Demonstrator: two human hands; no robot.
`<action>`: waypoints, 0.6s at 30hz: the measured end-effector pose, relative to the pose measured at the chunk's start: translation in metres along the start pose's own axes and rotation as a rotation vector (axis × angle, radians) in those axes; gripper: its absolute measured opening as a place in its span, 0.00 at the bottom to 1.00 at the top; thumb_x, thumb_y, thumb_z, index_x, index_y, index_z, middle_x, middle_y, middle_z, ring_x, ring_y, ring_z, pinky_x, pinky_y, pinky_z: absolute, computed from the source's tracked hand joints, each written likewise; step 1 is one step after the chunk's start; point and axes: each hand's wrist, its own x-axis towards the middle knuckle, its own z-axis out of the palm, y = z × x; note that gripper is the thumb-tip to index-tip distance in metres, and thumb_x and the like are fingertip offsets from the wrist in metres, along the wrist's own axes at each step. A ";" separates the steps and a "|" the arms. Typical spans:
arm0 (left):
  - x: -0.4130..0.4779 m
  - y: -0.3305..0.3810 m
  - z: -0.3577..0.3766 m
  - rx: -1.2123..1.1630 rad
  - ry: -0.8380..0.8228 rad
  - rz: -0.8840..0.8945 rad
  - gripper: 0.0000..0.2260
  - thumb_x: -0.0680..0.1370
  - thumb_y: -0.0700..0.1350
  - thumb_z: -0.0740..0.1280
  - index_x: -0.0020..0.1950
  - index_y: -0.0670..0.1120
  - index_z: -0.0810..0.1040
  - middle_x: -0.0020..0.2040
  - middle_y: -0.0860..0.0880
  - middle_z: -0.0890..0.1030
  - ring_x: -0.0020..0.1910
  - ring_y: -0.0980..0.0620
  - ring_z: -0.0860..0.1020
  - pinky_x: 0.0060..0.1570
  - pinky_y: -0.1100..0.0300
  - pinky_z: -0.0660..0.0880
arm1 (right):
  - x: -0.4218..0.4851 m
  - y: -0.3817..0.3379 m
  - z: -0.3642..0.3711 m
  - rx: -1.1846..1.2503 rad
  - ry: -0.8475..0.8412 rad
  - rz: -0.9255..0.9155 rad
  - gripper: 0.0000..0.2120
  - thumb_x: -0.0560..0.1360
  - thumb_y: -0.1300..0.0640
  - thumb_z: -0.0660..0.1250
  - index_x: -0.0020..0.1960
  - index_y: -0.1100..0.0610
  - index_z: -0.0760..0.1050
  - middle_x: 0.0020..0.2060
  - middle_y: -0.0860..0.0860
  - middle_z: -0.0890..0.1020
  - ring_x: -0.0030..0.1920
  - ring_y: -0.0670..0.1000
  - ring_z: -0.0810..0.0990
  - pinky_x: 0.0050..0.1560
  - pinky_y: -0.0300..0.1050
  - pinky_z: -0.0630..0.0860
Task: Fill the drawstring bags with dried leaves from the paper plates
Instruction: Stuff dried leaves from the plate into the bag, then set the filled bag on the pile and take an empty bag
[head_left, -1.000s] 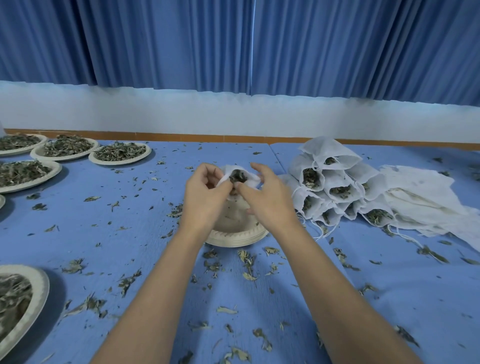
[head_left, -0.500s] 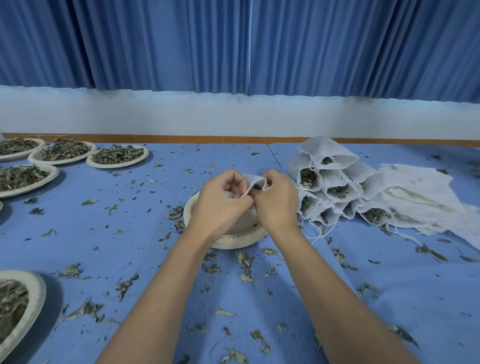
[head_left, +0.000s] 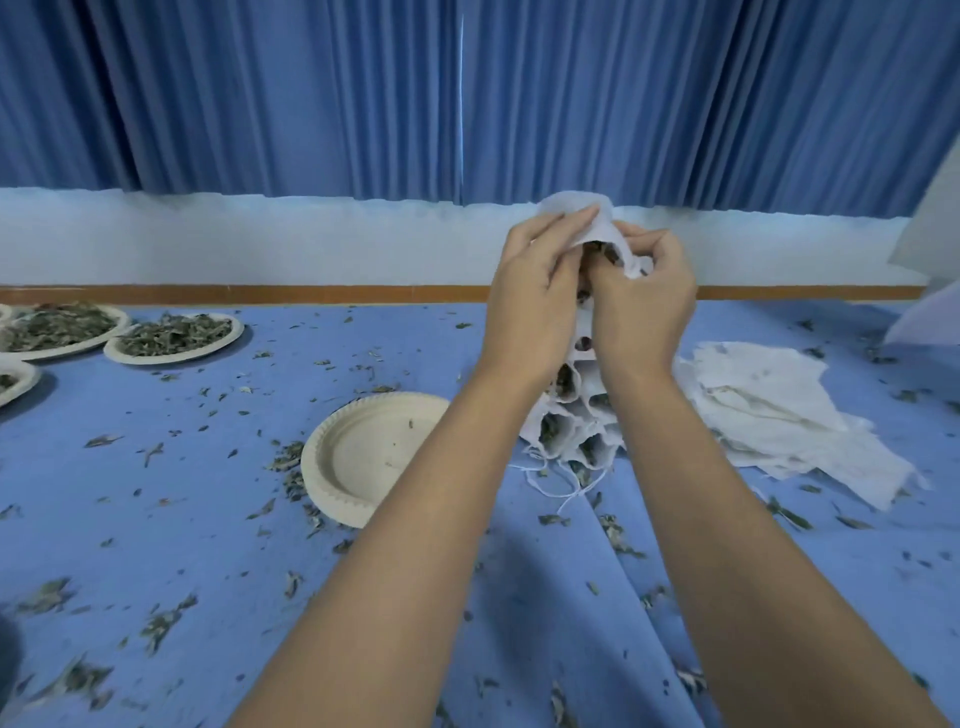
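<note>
Both hands are up off the desk (head_left: 208, 519), working one drawstring bag (head_left: 574, 207).
- Left hand (head_left: 535, 296): fingers (head_left: 569, 223) are clamped on the bag's upper flap, thumb side hidden.
- Right hand (head_left: 644, 312): fingers are curled tight on the lower right rim of the mouth.
- The bag sits between the two sets of fingertips, touching both. Its mouth faces the person and dried leaves (head_left: 602, 254) show inside. The body is hidden behind the hands, so its long axis can't be confirmed. It looks to run away from the person.

Key relation: the stack of filled bags (head_left: 566, 415) lies straight below the fingers, mouths also toward the person, drawstrings (head_left: 550, 483) trailing at the near end. Neither hand is clearly nearer, as the stack sits under the gap between the wrists.

The empty plate (head_left: 358, 457) is below and left of the left-hand fingers, well apart. The full plates (head_left: 171, 357) are far left. The pile of flat bags (head_left: 779, 405) is below and right of the right-hand fingers.

Judgement: this bag looks filled. Next is likely a straight drop onto the top of the stack, same orientation. Risk: the mouth doesn't look cinched, so tipping it toward the person would spill leaves.
</note>
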 end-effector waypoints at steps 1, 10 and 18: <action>0.006 0.001 0.011 0.024 -0.048 0.012 0.16 0.81 0.33 0.57 0.67 0.41 0.74 0.66 0.46 0.70 0.66 0.51 0.71 0.67 0.59 0.68 | 0.014 0.001 -0.008 -0.028 0.020 -0.013 0.09 0.70 0.62 0.70 0.38 0.52 0.71 0.46 0.47 0.81 0.34 0.33 0.76 0.34 0.27 0.70; 0.022 -0.034 0.057 0.627 -0.344 -0.025 0.18 0.81 0.40 0.54 0.67 0.52 0.75 0.63 0.46 0.78 0.67 0.46 0.70 0.65 0.47 0.65 | 0.064 0.080 -0.077 -0.391 -0.188 0.076 0.06 0.74 0.61 0.67 0.50 0.61 0.75 0.50 0.47 0.78 0.48 0.44 0.74 0.39 0.23 0.64; 0.013 -0.067 0.062 0.753 -0.503 -0.092 0.18 0.84 0.44 0.51 0.72 0.56 0.67 0.75 0.57 0.62 0.77 0.51 0.51 0.72 0.40 0.51 | 0.060 0.110 -0.091 -0.751 -0.530 0.072 0.03 0.77 0.61 0.63 0.49 0.55 0.74 0.40 0.52 0.77 0.52 0.58 0.75 0.41 0.42 0.64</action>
